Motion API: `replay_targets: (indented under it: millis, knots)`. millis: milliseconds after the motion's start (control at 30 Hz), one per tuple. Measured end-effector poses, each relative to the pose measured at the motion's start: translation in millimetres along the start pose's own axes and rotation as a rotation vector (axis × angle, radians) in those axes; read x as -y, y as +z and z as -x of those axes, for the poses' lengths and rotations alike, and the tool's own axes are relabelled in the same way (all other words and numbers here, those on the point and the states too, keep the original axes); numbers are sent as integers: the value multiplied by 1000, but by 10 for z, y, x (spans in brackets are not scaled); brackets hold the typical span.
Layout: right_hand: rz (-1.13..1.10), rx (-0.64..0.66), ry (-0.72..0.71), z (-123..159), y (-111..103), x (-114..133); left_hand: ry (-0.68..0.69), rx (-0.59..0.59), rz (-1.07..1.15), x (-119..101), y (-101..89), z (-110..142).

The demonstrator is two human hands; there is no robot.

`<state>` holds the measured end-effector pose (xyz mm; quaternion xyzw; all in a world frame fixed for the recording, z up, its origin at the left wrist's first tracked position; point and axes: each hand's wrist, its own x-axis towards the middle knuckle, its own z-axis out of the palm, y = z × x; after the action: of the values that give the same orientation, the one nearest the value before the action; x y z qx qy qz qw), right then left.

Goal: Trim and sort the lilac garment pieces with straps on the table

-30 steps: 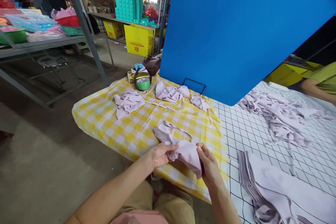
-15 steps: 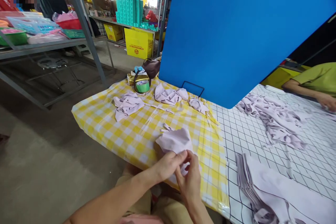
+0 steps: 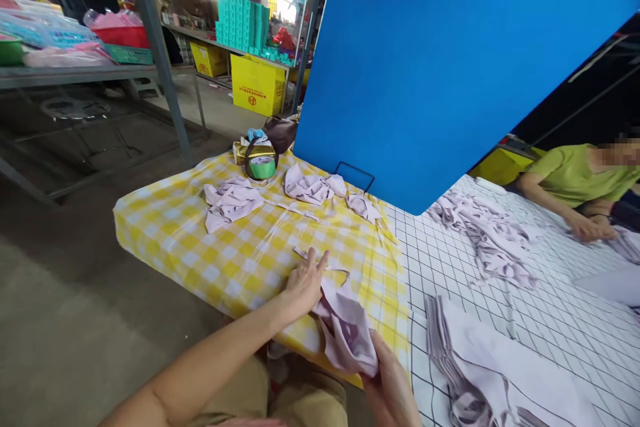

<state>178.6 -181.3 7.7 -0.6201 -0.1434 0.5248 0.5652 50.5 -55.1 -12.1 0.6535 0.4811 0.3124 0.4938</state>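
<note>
A pale lilac garment with thin straps (image 3: pixel 350 330), bra-like in shape, is at the near edge of the yellow checked cloth. My right hand (image 3: pixel 393 380) grips its lower right edge, fingers partly hidden beneath the fabric. At the upper left edge of the garment is my left hand (image 3: pixel 305 283), with two fingers stretched apart; its thumb side is hidden. A narrow strap runs behind those fingers. Farther up the cloth lie more lilac pieces: a crumpled one (image 3: pixel 233 203), a wider one (image 3: pixel 313 185) and a small one (image 3: pixel 363 207).
A big blue board (image 3: pixel 415 87) stands at the back on a black wire stand. Green tape (image 3: pixel 263 167) sits at the far left edge. On the white grid cloth (image 3: pixel 540 320) are a stack of lilac pieces (image 3: pixel 490 353) and a loose heap (image 3: pixel 485 233). Another person (image 3: pixel 570 180) works at right.
My hands were together pinching the fabric; now they are apart, left farther up, right lower and to the right. The garment has turned, showing its straps and inside. The view has shifted right.
</note>
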Motion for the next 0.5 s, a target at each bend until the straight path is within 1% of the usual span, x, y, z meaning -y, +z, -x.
replay_targets:
  millis: [67, 167, 267, 333, 400, 433, 500]
  knots:
    - [92, -1, -14, 34, -81, -74, 35, 82, 43, -9, 77, -76]
    - [217, -2, -1, 106, -190, -180, 70, 176, 187, -52, 233, -129]
    - [299, -52, 44, 164, -295, -278, 20, 283, 336, -105, 389, -148]
    - [284, -90, 45, 173, -380, -317, -34, 374, 382, -151, 449, -161]
    - [245, -121, 9, 155, -469, -310, -90, 460, 420, -220, 454, -172]
    - [234, -137, -21, 138, -505, -287, -152, 511, 485, -266, 439, -173]
    - [235, -167, -87, 96, -532, -207, -355, 619, 730, -383, 387, -157]
